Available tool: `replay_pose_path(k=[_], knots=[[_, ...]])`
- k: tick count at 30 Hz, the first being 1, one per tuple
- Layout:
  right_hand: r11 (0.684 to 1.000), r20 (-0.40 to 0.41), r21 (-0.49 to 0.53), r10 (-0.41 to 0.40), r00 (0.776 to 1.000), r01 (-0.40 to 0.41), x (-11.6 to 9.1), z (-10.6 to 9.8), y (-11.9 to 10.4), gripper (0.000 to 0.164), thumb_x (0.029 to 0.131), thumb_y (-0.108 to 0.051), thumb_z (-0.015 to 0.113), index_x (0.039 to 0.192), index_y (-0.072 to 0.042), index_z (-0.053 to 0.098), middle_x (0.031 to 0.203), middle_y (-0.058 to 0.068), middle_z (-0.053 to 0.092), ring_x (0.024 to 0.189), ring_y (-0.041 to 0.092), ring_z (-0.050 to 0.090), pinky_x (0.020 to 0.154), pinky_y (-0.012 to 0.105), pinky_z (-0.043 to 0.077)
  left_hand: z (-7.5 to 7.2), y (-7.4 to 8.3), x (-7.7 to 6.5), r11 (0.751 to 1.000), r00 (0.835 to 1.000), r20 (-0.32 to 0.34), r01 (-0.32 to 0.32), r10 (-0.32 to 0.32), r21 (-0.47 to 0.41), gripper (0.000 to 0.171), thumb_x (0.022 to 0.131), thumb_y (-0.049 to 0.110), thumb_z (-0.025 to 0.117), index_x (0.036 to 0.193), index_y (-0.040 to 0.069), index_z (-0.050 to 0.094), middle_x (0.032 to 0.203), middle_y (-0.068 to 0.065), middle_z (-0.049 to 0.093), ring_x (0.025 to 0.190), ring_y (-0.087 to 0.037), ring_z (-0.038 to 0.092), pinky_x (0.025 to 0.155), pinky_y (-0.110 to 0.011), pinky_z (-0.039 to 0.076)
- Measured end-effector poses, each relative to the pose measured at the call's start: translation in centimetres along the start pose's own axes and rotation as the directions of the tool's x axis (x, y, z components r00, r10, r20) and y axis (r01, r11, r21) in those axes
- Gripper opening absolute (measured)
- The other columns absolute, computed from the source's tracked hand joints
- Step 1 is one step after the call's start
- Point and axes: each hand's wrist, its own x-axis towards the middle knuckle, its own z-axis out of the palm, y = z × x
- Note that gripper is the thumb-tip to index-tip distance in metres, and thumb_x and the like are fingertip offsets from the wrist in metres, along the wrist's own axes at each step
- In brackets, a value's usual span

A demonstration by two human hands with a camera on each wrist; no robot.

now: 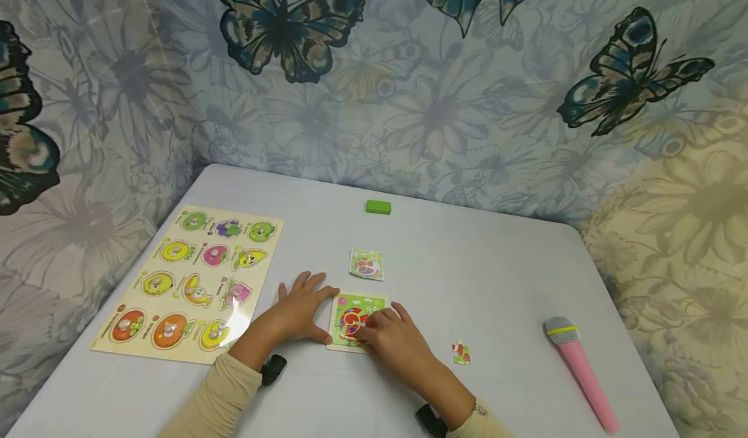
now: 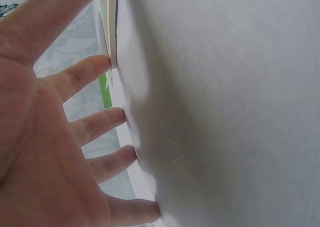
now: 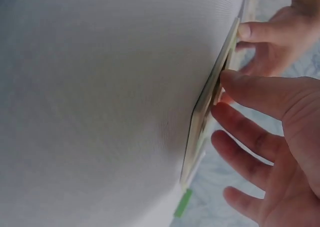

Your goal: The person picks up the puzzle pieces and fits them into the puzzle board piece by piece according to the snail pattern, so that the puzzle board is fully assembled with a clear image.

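Note:
A small square picture puzzle in a pale frame (image 1: pixel 345 348), with a red and green picture, lies in the middle of the table. At its left edge, my left hand (image 1: pixel 299 311) has the thumb and index fingertip against the frame, the other fingers spread on the table. My right hand (image 1: pixel 393 344) covers its lower right part. In the right wrist view the right thumb (image 3: pixel 255 89) and index fingertip reach the puzzle's face, slightly apart; I cannot tell if a piece is between them. A loose puzzle piece (image 1: pixel 461 353) lies to the right.
Beyond the puzzle lie a small picture card (image 1: pixel 367 265) and a green block (image 1: pixel 378 207). A large fruit board (image 1: pixel 131 290) covers the table's left side. A pink toy microphone (image 1: pixel 587 379) lies at the right. Patterned cloth (image 1: pixel 432 110) hangs behind the table.

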Motion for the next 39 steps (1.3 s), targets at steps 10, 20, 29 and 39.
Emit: replay_pose_path(k=[10, 20, 29, 39], knots=[[1.0, -0.016, -0.008, -0.015, 1.0, 0.015, -0.2, 0.1, 0.0, 0.012, 0.084, -0.025, 0.076, 0.095, -0.028, 0.077, 0.089, -0.008, 0.066, 0.096, 0.017, 0.06, 0.098, 0.05, 0.044, -0.1, 0.2, -0.1, 1.0, 1.0, -0.001, 0.011, -0.011, -0.009, 0.084, 0.062, 0.035, 0.091, 0.136, 0.018, 0.055, 0.154, -0.016, 0.032, 0.144, -0.044, 0.018, 0.102, -0.079, 0.013], [0.995, 0.048, 0.057, 0.082, 0.995, -0.085, -2.9, -1.4, 2.2, 0.027, 0.078, -0.022, 0.081, 0.104, -0.024, 0.075, 0.099, -0.006, 0.067, 0.104, 0.02, 0.06, 0.103, 0.055, 0.04, 0.1, 0.4, -0.4, 0.999, 1.0, -0.013, 0.009, -0.01, -0.036, 0.084, 0.06, 0.032, 0.092, 0.134, 0.018, 0.056, 0.153, -0.016, 0.033, 0.143, -0.044, 0.019, 0.101, -0.08, 0.012], [0.945, 0.069, 0.057, 0.317, 0.946, -0.321, -8.5, -3.0, 6.4, 0.036, 0.07, -0.013, 0.086, 0.104, -0.019, 0.074, 0.103, -0.003, 0.069, 0.105, 0.022, 0.06, 0.103, 0.059, 0.037, 0.1, 0.4, -0.2, 0.999, 1.0, 0.002, 0.016, -0.016, -0.039, 0.085, 0.061, 0.033, 0.092, 0.136, 0.018, 0.055, 0.154, -0.015, 0.032, 0.144, -0.043, 0.017, 0.102, -0.079, 0.011], [0.92, 0.071, 0.078, 0.379, 0.922, -0.384, -12.3, -3.2, 8.5, 0.037, 0.067, -0.01, 0.086, 0.101, -0.017, 0.072, 0.103, -0.001, 0.068, 0.106, 0.025, 0.06, 0.1, 0.06, 0.038, 0.0, 0.4, -0.2, 0.999, 1.0, 0.01, 0.024, -0.024, -0.046, 0.085, 0.061, 0.032, 0.092, 0.136, 0.019, 0.055, 0.155, -0.015, 0.031, 0.144, -0.043, 0.016, 0.102, -0.079, 0.01]])
